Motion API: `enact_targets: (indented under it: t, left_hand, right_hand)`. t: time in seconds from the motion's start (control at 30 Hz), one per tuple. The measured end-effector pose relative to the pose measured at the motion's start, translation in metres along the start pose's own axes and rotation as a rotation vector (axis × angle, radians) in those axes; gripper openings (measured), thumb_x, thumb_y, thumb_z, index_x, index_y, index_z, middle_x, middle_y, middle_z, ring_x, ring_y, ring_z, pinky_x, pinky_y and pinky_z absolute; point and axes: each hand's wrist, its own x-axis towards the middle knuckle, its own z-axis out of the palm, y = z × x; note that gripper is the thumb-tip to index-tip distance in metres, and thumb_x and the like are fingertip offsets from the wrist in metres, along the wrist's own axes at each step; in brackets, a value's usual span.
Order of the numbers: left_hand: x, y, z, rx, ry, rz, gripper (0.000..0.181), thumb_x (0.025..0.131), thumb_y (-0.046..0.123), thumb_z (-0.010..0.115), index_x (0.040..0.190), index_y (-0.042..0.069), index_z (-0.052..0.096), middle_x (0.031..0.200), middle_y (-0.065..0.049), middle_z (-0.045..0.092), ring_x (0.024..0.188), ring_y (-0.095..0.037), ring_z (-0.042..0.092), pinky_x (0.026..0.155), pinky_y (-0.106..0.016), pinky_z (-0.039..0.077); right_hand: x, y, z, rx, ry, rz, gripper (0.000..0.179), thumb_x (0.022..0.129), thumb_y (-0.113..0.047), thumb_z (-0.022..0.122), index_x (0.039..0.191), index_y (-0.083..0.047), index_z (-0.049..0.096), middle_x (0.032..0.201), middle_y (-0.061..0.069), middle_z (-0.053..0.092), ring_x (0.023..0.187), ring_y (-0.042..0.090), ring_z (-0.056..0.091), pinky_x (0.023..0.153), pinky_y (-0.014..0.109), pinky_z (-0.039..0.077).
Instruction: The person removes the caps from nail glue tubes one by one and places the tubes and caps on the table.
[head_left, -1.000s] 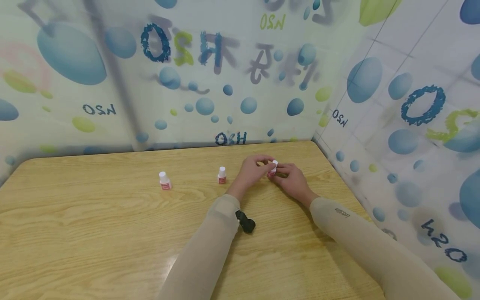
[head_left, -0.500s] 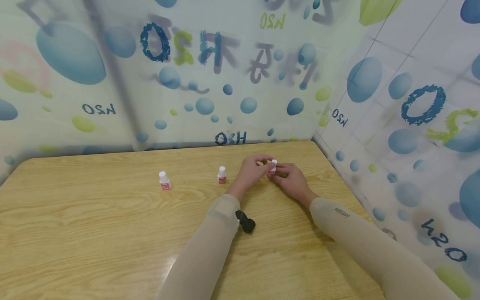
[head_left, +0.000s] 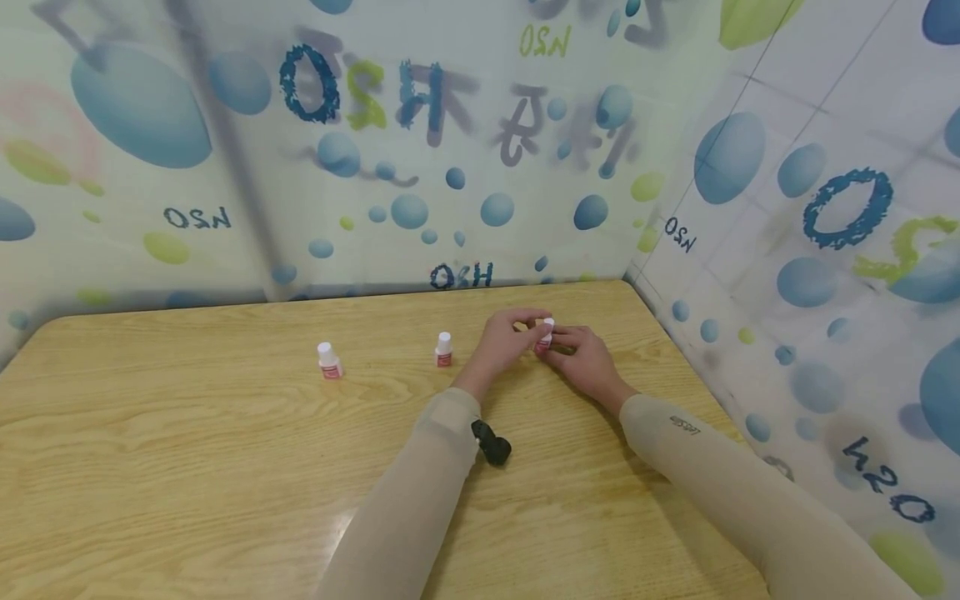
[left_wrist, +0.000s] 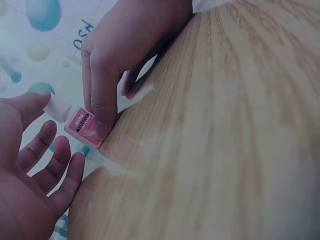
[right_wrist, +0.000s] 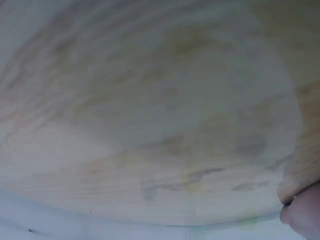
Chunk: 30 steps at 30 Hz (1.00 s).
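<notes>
A small white bottle [head_left: 548,323] with a pink label is held upright near the table's back right part. My left hand [head_left: 504,343] pinches its white cap [left_wrist: 57,108] between thumb and index finger. From the other side, my right hand [head_left: 588,364] grips the bottle's body low down, a finger lying across the pink label [left_wrist: 82,124] in the left wrist view. The bottle's base looks to be on or very close to the table. Only a blurred bit of a finger [right_wrist: 304,212] shows in the right wrist view.
Two similar bottles stand upright to the left, one nearer bottle [head_left: 444,350] and one farther bottle [head_left: 330,362]. A black device [head_left: 492,443] sits at the left wrist. Patterned walls rise behind and to the right of the wooden table [head_left: 187,467].
</notes>
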Motion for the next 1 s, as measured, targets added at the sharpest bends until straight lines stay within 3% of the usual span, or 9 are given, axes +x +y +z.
enact_targets:
  t: [0.33, 0.63, 1.0]
  left_hand:
    - [-0.0009, 0.0008, 0.0016, 0.001, 0.066, -0.023, 0.025, 0.1, 0.033, 0.076, 0.122, 0.022, 0.081, 0.105, -0.005, 0.07, 0.078, -0.016, 0.055, 0.064, -0.027, 0.046]
    - [0.0014, 0.0012, 0.0012, 0.02, 0.03, -0.009, 0.033, 0.104, 0.031, 0.071, 0.134, 0.019, 0.076, 0.108, -0.007, 0.069, 0.079, -0.014, 0.056, 0.065, -0.025, 0.045]
    - [0.0015, 0.0005, 0.0027, 0.013, 0.054, -0.025, 0.026, 0.102, 0.035, 0.073, 0.123, 0.02, 0.08, 0.103, -0.002, 0.068, 0.076, -0.014, 0.053, 0.065, -0.026, 0.044]
  right_hand:
    - [-0.0002, 0.0009, 0.0002, 0.01, 0.003, -0.027, 0.03, 0.097, -0.03, 0.08, 0.124, -0.016, 0.081, 0.146, 0.008, 0.068, 0.134, 0.035, 0.059, 0.117, 0.056, 0.043]
    - [0.0008, -0.0013, -0.001, 0.015, 0.006, -0.032, 0.031, 0.098, -0.028, 0.079, 0.125, -0.014, 0.08, 0.146, 0.009, 0.068, 0.133, 0.036, 0.06, 0.117, 0.056, 0.043]
    - [-0.0003, -0.0017, -0.0014, 0.009, 0.014, -0.031, 0.032, 0.097, -0.029, 0.08, 0.125, -0.013, 0.08, 0.146, 0.01, 0.068, 0.133, 0.037, 0.06, 0.117, 0.056, 0.044]
